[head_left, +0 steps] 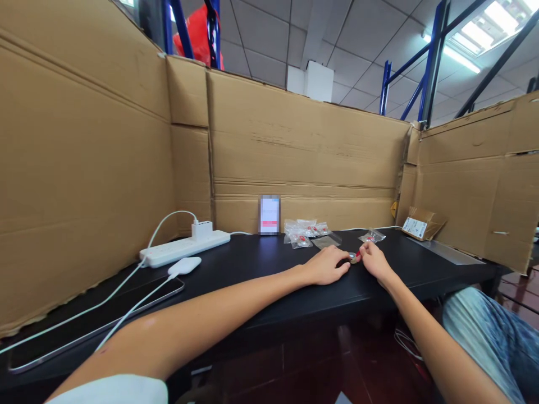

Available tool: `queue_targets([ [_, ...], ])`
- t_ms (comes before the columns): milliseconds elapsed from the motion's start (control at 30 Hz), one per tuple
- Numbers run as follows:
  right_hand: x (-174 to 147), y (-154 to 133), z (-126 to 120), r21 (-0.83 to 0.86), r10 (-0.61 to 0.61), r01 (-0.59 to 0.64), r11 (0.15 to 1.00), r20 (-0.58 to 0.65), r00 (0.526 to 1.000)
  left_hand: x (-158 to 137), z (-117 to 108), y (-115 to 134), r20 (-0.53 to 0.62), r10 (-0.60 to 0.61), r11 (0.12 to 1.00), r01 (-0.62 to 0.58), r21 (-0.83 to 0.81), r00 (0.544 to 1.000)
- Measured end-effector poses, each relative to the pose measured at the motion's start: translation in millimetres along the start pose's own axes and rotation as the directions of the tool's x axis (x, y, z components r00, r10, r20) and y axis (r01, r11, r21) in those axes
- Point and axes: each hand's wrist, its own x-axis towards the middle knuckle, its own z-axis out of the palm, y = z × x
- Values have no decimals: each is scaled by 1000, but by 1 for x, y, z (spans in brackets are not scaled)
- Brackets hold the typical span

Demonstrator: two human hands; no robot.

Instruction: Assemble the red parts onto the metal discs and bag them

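Observation:
My left hand (pixel 327 266) rests low on the black table, its fingertips and thumb closed about a small round silvery object (pixel 352 258). Right beside it, my right hand (pixel 374 261) pinches a small red piece (pixel 358 256) that touches or joins the round object; I cannot tell which. Just behind my right hand lies a clear plastic bag (pixel 372 236) with something red in it. Beyond my left hand is a pile of clear bags (pixel 304 231) holding small red and silvery items. A flat, seemingly empty bag (pixel 327 240) lies between the pile and my hands.
A phone with a lit screen (pixel 269 215) leans on the cardboard wall (pixel 307 146). To the left are a white power strip (pixel 185 249), cables and a dark tablet (pixel 96 320). An opened cardboard packet (pixel 422 224) and a clear sheet (pixel 446 252) lie at the right.

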Motion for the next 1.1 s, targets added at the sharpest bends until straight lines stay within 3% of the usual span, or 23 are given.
queue_targets([
  [133, -2, 0, -1, 159, 61, -55, 986, -32, 998, -1, 1, -3, -32, -54, 998, 53, -34, 998],
  [267, -7, -6, -5, 151, 47, -45, 988, -8, 999, -2, 3, -5, -59, -102, 993, 97, -73, 993],
  [433, -8, -8, -6, 148, -8, -1, 989, 57, 998, -1, 4, -8, -71, -93, 996, 93, 0, 993],
  [567, -7, -6, -3, 186, -25, 7, 983, 99, 995, 0, 6, -14, -137, -187, 978, 198, 66, 973],
  [667, -9, -7, -2, 140, -53, 37, 989, 110, 992, 0, 4, -18, -152, -275, 949, 293, 116, 949],
  [867, -16, -18, -5, -36, -81, 85, 996, 102, 992, -4, -1, -19, -101, -358, 899, 372, 232, 928],
  [1000, -24, -27, -6, -122, -216, 227, 966, 96, 972, -3, 0, -19, -97, -404, 873, 415, 256, 910],
  [1100, -31, -31, -4, -172, -398, 409, 896, 95, 912, -2, 2, -24, -110, -429, 876, 443, 191, 897],
])
